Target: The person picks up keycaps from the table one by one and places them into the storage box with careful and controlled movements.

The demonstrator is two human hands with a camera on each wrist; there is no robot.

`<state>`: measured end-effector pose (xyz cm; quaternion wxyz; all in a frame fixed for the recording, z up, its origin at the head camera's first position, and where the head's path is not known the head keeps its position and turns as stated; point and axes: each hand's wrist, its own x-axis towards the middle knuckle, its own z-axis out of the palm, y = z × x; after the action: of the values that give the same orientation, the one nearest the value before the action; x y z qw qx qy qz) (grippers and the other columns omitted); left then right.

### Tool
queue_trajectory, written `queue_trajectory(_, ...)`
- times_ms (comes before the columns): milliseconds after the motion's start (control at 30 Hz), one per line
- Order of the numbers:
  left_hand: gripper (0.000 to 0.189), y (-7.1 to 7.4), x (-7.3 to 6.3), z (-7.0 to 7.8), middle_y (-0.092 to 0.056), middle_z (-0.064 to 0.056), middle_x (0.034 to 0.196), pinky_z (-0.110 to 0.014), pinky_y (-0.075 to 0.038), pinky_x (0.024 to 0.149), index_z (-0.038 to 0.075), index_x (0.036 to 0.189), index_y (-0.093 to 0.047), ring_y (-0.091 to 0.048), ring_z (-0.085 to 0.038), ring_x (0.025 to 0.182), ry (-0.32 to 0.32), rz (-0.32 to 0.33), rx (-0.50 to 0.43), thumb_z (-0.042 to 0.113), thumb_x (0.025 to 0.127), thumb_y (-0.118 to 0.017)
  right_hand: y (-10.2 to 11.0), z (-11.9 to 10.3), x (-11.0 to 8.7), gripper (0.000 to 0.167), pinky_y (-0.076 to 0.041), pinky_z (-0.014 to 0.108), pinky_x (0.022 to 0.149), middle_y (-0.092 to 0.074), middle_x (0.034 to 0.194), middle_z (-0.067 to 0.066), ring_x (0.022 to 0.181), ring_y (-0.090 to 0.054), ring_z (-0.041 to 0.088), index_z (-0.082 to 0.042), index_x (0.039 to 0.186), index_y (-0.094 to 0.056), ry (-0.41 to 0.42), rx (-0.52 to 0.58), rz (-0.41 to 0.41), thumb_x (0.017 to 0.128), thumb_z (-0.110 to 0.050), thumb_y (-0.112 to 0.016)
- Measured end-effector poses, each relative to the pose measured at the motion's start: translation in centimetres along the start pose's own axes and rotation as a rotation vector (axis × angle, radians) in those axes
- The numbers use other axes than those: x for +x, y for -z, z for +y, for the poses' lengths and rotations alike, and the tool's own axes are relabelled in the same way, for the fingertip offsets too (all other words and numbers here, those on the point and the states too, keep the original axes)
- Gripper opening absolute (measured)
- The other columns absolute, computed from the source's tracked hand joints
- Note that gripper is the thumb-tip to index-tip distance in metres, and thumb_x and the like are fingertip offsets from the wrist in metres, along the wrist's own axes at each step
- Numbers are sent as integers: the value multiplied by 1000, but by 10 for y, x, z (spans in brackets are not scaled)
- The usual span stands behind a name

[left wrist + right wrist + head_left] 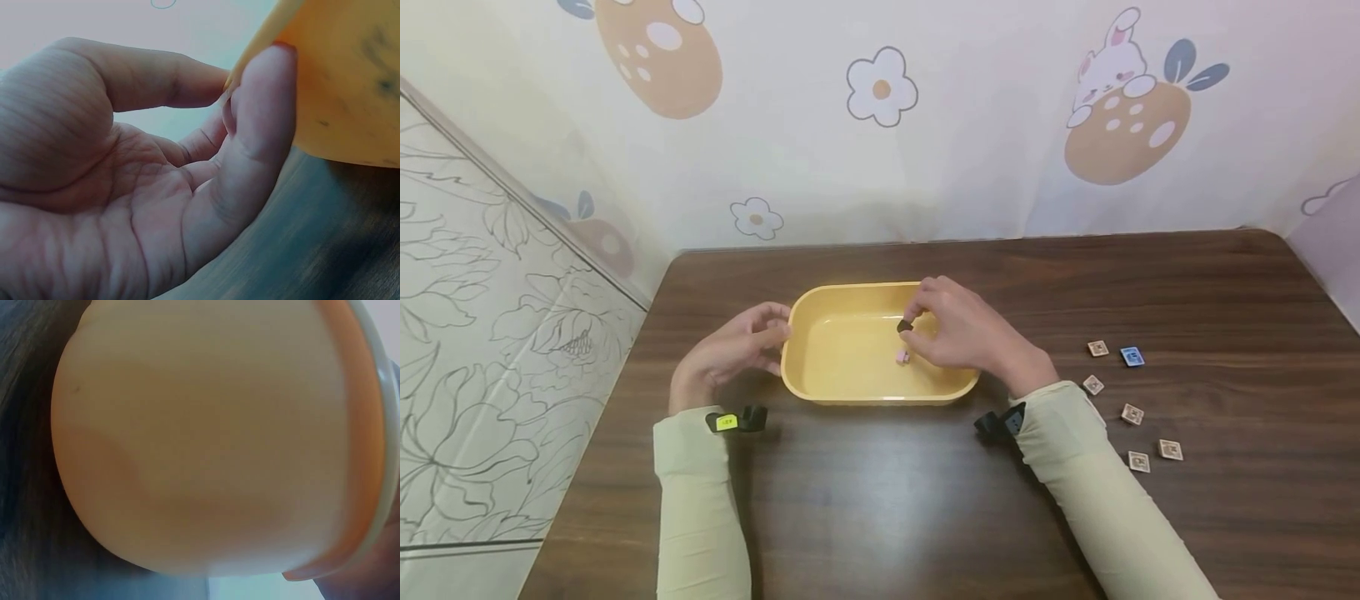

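A yellow rectangular tray with rounded corners (850, 398) stands on the table. At its left end my left hand (733, 350) pinches the rim; the left wrist view shows the thumb and fingers (269, 106) on either side of the tray wall (340, 94). Over the tray's right part, my right hand (958, 329) holds a small dark piece (905, 326) between thumb and fingertips. Just below that piece, a small pink piece (902, 357) lies inside the tray. The tray's outer wall (200, 437) fills most of the right wrist view, hiding the fingertips.
To the right of the right forearm lie several small square beige tiles (1132, 414) with printed marks, and a blue one (1132, 357). The dark wooden table (880, 500) meets a patterned wall (970, 125) at the back. A panel with flower drawings (482, 333) borders the left.
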<state>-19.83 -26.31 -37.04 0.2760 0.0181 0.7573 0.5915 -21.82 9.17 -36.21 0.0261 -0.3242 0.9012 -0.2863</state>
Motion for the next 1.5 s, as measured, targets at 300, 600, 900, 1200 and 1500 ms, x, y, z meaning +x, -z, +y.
queue_trajectory(300,44,0,0,1,-60,-10,111,-36,-66,76,-5,142,-40,-68,-19,91,-8,7,4,10,105,-59,-5,-3,3,15,-51,42,102,-70,105,2,108,-61,25,-14,99,-77,25,-10,-4,91,-27,-75)
queue_trajectory(600,43,0,2,-1,-61,-11,112,-36,-66,76,-5,142,-40,-68,-20,93,-7,1,7,10,106,-57,-9,-4,3,13,-48,45,112,-73,103,1,109,-64,24,-16,96,-77,27,-34,-1,90,-27,-75)
queue_trajectory(900,43,0,2,-2,-60,-12,112,-36,-66,76,-5,142,-41,-68,-20,93,-6,1,10,10,105,-57,-13,-1,4,12,-49,44,112,-73,104,1,111,-64,24,-17,95,-77,32,-36,-5,91,-28,-75)
queue_trajectory(1200,40,0,3,0,-60,-14,114,-37,-66,76,-4,141,-42,-69,-22,91,-7,4,5,9,106,-56,-10,-3,4,14,-49,44,111,-73,105,3,112,-63,24,-15,96,-77,30,-40,-1,90,-28,-75)
queue_trajectory(1500,42,2,3,-2,-60,-14,115,-37,-66,77,-4,143,-41,-68,-22,95,-1,2,11,10,106,-56,-7,-5,2,25,-51,47,110,-71,113,5,118,-63,28,-8,106,-78,17,-36,-11,92,-28,-71)
